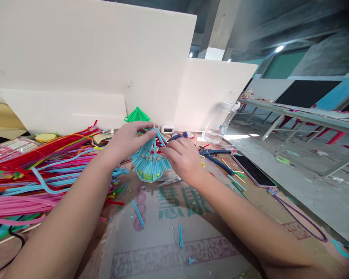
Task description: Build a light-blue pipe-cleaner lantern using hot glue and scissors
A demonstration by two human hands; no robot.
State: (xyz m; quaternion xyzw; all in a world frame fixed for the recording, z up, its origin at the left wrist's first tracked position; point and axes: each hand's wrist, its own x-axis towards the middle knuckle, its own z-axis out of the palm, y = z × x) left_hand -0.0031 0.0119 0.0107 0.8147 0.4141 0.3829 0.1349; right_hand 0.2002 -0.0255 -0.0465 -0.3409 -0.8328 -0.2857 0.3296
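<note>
A small cone-shaped piece made of light blue pipe cleaners stands on the cardboard-covered table, over a yellow-green base. My left hand pinches the gathered top of the blue strands from the left. From the right, my right hand closes on the piece's side, fingers curled against the strands. A thin stick pokes up at the top between both hands.
A big heap of coloured pipe cleaners lies at left. A finished green umbrella shape stands behind, by white foam boards. Pliers, a phone, a clear bottle and cut blue scraps lie around.
</note>
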